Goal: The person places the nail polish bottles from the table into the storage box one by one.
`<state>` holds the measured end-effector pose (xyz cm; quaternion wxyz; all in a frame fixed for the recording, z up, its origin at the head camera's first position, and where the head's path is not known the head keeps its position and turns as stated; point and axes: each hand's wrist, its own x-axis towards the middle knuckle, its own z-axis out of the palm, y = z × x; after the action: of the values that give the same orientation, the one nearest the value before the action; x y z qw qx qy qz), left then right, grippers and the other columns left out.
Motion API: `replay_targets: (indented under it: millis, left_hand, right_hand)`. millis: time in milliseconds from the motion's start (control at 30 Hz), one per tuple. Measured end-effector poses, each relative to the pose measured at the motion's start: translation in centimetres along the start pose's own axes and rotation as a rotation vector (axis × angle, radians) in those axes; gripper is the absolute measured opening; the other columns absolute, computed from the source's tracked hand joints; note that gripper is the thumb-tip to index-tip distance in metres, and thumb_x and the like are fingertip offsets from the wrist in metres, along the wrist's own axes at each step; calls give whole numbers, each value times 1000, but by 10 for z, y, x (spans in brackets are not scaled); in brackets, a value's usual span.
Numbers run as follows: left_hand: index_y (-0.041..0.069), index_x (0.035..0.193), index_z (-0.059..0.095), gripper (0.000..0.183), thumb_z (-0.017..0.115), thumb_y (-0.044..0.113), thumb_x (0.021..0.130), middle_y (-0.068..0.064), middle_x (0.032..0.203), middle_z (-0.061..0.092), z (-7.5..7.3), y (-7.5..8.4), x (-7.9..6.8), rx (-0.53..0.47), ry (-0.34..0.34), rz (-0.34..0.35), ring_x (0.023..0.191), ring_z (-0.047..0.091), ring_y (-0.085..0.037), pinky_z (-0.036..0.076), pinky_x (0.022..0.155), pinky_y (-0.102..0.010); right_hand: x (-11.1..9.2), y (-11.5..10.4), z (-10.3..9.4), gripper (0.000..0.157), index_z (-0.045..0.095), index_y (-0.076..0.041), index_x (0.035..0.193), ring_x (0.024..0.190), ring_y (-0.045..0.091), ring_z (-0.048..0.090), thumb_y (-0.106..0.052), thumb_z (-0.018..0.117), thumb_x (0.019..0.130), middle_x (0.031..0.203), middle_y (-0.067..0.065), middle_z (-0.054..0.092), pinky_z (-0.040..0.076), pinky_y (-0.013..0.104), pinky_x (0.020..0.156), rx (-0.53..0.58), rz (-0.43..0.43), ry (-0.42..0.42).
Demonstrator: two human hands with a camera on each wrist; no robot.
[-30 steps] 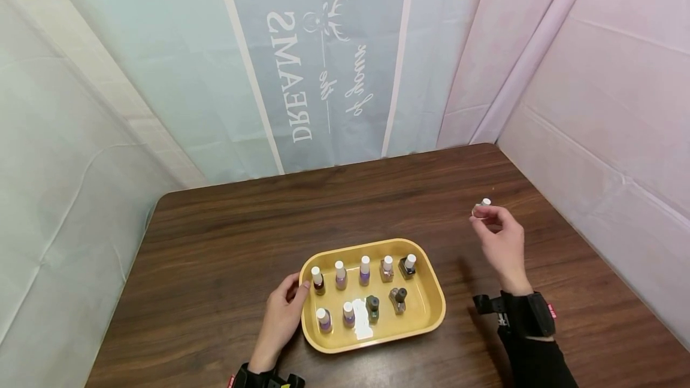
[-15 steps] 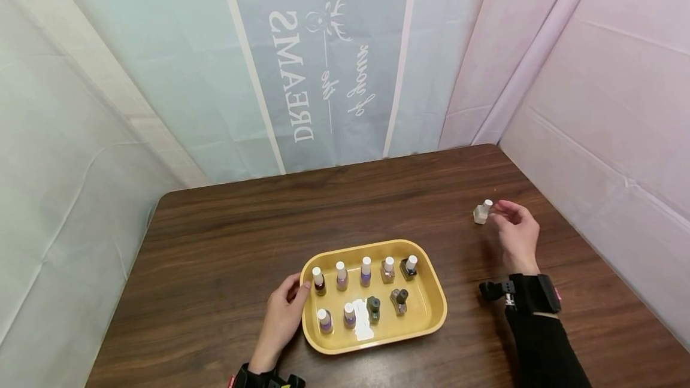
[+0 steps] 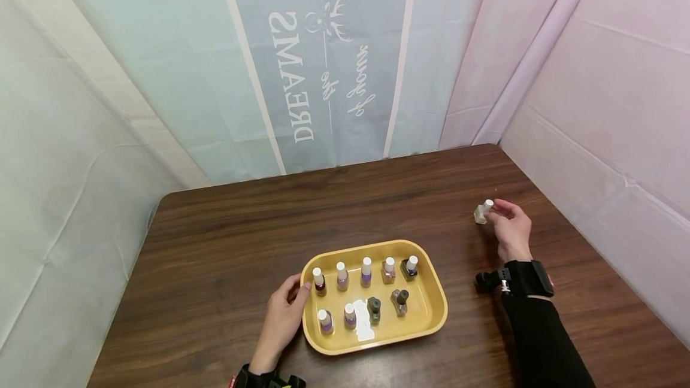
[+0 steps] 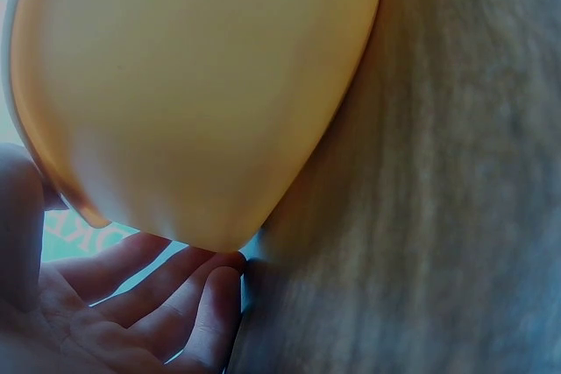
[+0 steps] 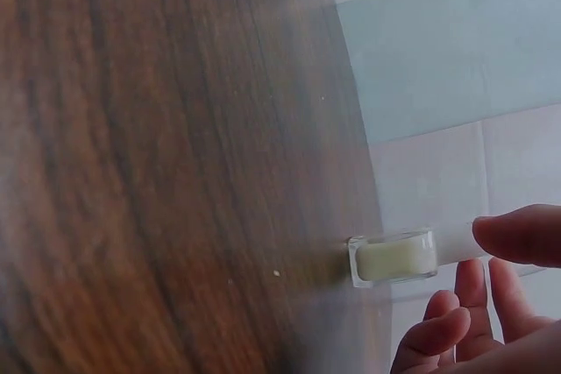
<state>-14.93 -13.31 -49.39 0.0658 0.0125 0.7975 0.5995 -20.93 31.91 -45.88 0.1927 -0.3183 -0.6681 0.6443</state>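
A small pale nail polish bottle (image 3: pixel 481 213) with a white cap stands on the dark wooden table (image 3: pixel 242 226) at the far right. My right hand (image 3: pixel 507 223) is beside it, and its fingertips hold the cap. In the right wrist view the pale bottle (image 5: pixel 393 258) shows with one fingertip (image 5: pixel 517 236) on its cap. A yellow tray (image 3: pixel 377 245) near the front holds several nail polish bottles (image 3: pixel 365 269) in two rows. My left hand (image 3: pixel 283 316) holds the tray's left rim, thumb on top. Its fingers (image 4: pixel 175 291) lie under the tray (image 4: pixel 193 85).
Fabric backdrop walls close in the table at the back, left and right; the right wall (image 3: pixel 609 154) is close to the pale bottle. Bare tabletop lies between the tray and the back wall.
A second ago my right hand held the pale bottle; it set it on the table, drew slightly away, then its fingertips came back to the cap. The left hand and tray stayed still.
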Motion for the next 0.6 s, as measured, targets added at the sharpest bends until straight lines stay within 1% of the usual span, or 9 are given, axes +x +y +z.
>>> replay_targets:
  millis: [100,233,300,433,600]
  left_hand:
    - [3,127,59,38,56,28,98,-17,114,67,0,0,0,-4,3,0,99,67,-20,55,75,-22]
    - [3,127,59,38,56,27,98,-17,114,67,0,0,0,-2,5,-5,99,67,-20,55,75,-22]
    - [3,127,59,38,56,27,98,-17,114,67,0,0,0,2,5,-4,99,67,-20,55,75,-22]
    - [2,127,58,38,56,27,98,-17,114,67,0,1,0,-5,5,-6,100,66,-20,55,75,-22]
    - [2,127,58,38,56,26,98,-18,115,67,0,2,-1,-12,3,-12,101,67,-21,56,77,-25]
  right_hand:
    - [2,0,1,36,56,-9,120,88,0,50,4,61,86,95,-12,56,43,10,72,-2,12,-12]
    - [4,1,2,31,57,-15,111,87,0,49,2,62,86,96,-11,54,44,12,73,-32,36,-18]
    - [5,2,3,30,56,-17,110,88,1,48,1,63,87,97,-11,53,45,13,74,-38,50,-20]
    - [7,3,4,29,56,-18,110,88,2,48,-1,63,87,98,-10,52,45,14,74,-44,57,-18]
    - [10,5,6,28,57,-17,110,87,2,48,-2,63,87,96,-11,52,45,14,74,-80,41,-10]
